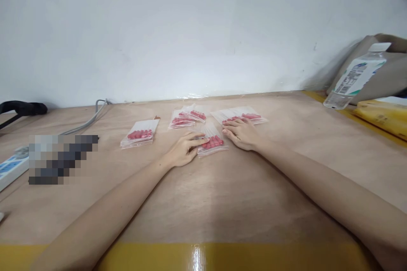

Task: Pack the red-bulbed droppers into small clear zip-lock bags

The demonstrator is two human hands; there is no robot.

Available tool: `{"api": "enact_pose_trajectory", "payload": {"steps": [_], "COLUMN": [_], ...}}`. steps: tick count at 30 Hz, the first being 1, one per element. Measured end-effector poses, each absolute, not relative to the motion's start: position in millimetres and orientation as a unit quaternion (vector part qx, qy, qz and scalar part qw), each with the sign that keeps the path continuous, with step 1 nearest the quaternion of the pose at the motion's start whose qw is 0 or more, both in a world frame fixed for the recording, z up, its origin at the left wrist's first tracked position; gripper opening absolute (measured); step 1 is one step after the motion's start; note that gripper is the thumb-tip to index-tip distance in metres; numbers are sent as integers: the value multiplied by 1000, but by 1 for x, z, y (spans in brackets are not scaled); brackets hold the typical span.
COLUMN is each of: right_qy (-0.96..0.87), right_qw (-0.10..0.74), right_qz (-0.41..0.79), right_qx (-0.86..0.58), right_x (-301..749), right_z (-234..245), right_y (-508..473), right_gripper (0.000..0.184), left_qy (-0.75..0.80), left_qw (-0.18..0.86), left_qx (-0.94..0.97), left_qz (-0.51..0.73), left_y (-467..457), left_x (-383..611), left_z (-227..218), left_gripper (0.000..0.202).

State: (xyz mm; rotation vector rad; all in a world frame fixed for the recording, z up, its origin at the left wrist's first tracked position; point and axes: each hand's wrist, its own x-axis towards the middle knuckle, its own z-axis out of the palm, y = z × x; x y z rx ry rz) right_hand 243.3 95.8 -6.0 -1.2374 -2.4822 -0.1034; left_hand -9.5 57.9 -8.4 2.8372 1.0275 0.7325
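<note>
A clear zip bag of small red capsule-shaped pieces (213,143) lies on the wooden table between my two hands. My left hand (185,149) rests at its left side, fingers stretched out, with the fingertips touching the bag. Palm down, my right hand (242,134) has its fingers extended over the near edge of another group of red-filled zip bags (252,116) and covers part of them. Behind my left hand sits a loose, overlapping pile of similar bags (187,117). Farther left is a neater stack of these bags (140,133).
On the left are a white power strip (14,169), a grey cable (84,126), a black object (23,109) and a blurred-out patch. At the right stand a plastic bottle (359,76), a grey-brown bag (392,72) and a yellow package (381,114). A white wall borders the table's far side.
</note>
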Motion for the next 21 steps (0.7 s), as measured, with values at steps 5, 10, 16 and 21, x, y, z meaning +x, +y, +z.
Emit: {"api": "enact_pose_trajectory", "payload": {"steps": [5,10,16,21], "right_qy": [-872,-888,-905,-900], "right_qw": [196,258,285,307], "right_qz": [-41,-77,-116,-172], "right_qx": [-447,-372,-294,-258], "right_x": [265,263,252,254], "right_z": [-15,-16,-16,-20], "right_y": [84,62,54,60], "right_gripper": [48,55,24,21], "left_qy": [328,326,322,290], "left_qw": [94,68,63,96], "left_qx": [917,920,918,924], "left_qz": [206,207,221,230], "left_y": [66,50,40,53], "left_x": [-12,-9,6,5], "left_z": [-3,2,-7,-10], "left_gripper": [41,49,38,30]}}
